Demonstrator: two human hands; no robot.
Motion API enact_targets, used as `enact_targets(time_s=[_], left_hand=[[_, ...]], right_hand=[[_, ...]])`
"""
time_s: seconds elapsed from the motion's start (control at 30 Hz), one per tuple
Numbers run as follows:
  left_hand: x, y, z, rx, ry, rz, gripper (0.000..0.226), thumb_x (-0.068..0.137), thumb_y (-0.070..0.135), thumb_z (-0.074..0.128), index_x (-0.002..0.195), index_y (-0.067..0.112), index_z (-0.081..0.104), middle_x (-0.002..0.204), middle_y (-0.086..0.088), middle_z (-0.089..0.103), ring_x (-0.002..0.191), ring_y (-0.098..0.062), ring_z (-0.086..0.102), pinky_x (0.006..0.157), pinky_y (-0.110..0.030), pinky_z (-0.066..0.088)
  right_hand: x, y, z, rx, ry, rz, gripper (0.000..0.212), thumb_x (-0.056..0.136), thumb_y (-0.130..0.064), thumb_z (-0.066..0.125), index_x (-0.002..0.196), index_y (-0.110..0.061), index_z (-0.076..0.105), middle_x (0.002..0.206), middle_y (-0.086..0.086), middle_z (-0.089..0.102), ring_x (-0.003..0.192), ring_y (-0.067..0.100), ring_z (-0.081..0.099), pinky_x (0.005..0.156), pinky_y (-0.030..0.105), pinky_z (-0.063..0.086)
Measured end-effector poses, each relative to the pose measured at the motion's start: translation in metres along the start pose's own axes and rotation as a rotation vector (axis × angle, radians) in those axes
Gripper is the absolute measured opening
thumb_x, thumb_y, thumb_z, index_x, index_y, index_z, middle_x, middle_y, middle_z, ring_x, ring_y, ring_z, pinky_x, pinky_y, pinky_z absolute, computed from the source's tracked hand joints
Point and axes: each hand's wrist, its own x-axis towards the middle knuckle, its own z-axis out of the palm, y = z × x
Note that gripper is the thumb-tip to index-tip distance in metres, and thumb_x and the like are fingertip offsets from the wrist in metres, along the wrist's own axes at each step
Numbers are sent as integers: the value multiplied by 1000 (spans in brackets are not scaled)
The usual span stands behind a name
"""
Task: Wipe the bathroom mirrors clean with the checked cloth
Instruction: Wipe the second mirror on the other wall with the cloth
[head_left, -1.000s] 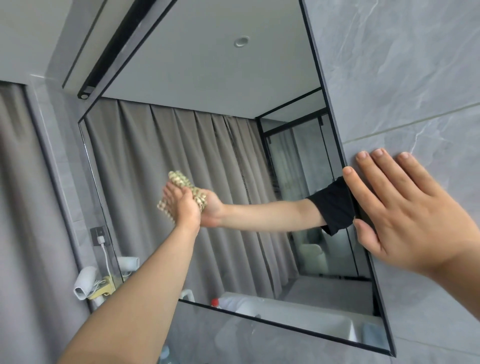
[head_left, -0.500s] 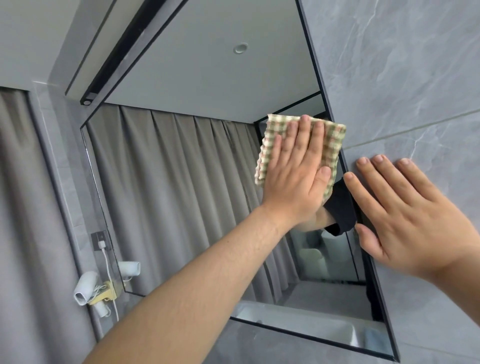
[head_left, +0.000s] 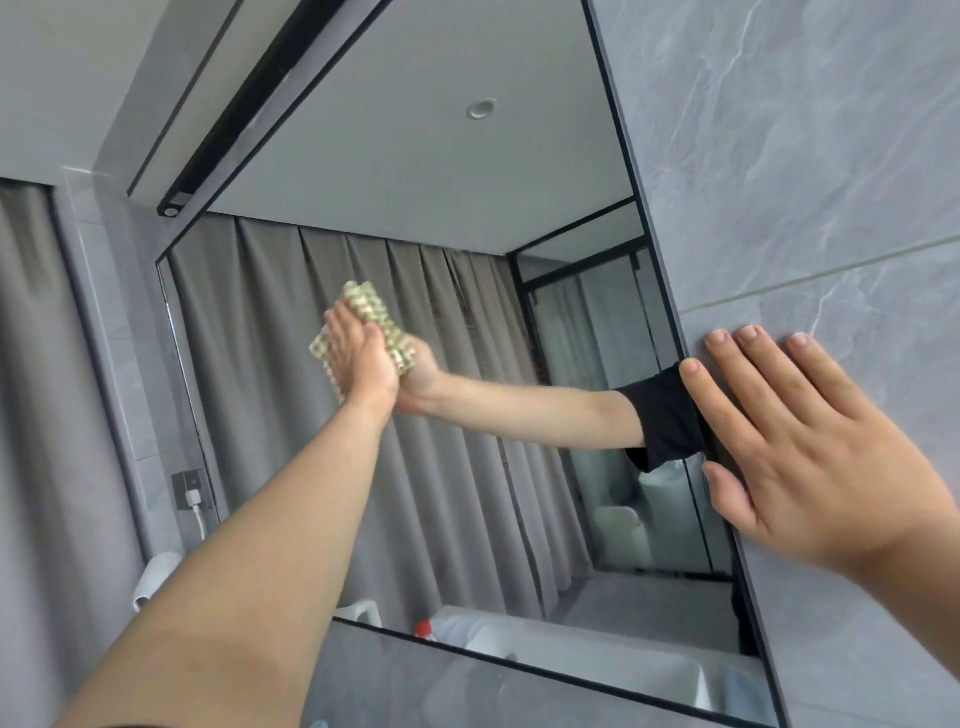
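At the far left of the frame a grey curtain (head_left: 31, 415) hangs beside a wall socket (head_left: 191, 491) with a white plug in it, and the white end of a hair dryer (head_left: 156, 577) shows just below. The left forearm rises from the lower left to the left hand (head_left: 361, 358), left of centre, which presses the checked cloth (head_left: 371, 312) flat against the mirror (head_left: 467, 208); its fingers lie fairly straight over the bunched cloth, whose green-and-cream edges stick out above and beside the hand. The glass shows the reflected arm and a black sleeve, grey curtains and a ceiling light. A red-capped bottle (head_left: 423, 629) is reflected near the mirror's lower edge. At the right of the frame the right hand (head_left: 800, 452) rests spread and flat, holding nothing, on the grey tiled wall (head_left: 805, 156), its thumb touching the mirror's dark frame.
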Motion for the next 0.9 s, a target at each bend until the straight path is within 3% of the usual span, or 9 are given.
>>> enact_targets(time_s=[0.13, 0.27, 0.37, 0.5, 0.63, 0.77, 0.9], left_hand=[[-15, -80, -2, -31, 71, -261, 56, 106, 22, 34, 157, 8, 18, 165, -15, 16, 152, -25, 13, 121, -34, 3], [-69, -150, -1, -74, 102, -545, 54, 108, 28, 31, 158, 12, 16, 165, -9, 16, 152, -25, 15, 123, -38, 5], [-103, -171, 1, -74, 61, -645, 55, 109, 31, 26, 159, 13, 11, 166, -7, 10, 153, -25, 10, 123, -39, 2], [-94, -174, -1, -148, 54, -699, 66, 101, 45, 29, 159, 15, 17, 164, -9, 19, 150, -27, 20, 123, -45, 12], [-69, -130, -5, -155, 65, -567, 57, 107, 35, 31, 159, 16, 15, 166, -8, 13, 152, -25, 11, 123, -40, 1], [-25, -66, -3, -30, 37, -316, 58, 108, 31, 30, 159, 12, 10, 167, -13, 5, 153, -26, 4, 122, -40, -4], [-11, 10, 3, -53, -22, -50, 59, 108, 33, 29, 159, 18, 4, 167, -6, -4, 153, -20, -7, 122, -38, -13]], right_hand=[[0, 1, 0, -15, -18, -3, 72, 91, -39, 37, 150, 2, 34, 153, 29, 33, 141, 47, 35, 117, 60, 26], [0, 0, 0, -13, -23, -7, 72, 91, -40, 36, 150, 2, 33, 154, 28, 33, 141, 46, 34, 116, 60, 27], [0, 1, -1, -12, -19, -7, 72, 91, -40, 36, 150, 1, 34, 154, 28, 34, 141, 46, 35, 116, 59, 26], [0, 1, -1, -16, -22, -8, 72, 91, -40, 37, 150, 2, 34, 154, 28, 33, 141, 46, 34, 117, 59, 26], [0, 1, -1, -20, -24, -7, 72, 91, -40, 38, 150, 2, 34, 154, 28, 34, 141, 46, 34, 117, 59, 26], [0, 1, 0, -23, -22, -7, 73, 90, -39, 40, 150, 2, 33, 154, 28, 33, 141, 46, 34, 116, 59, 26], [0, 1, 1, -25, -22, -8, 73, 91, -39, 39, 151, 2, 32, 154, 29, 32, 142, 47, 33, 117, 59, 26]])
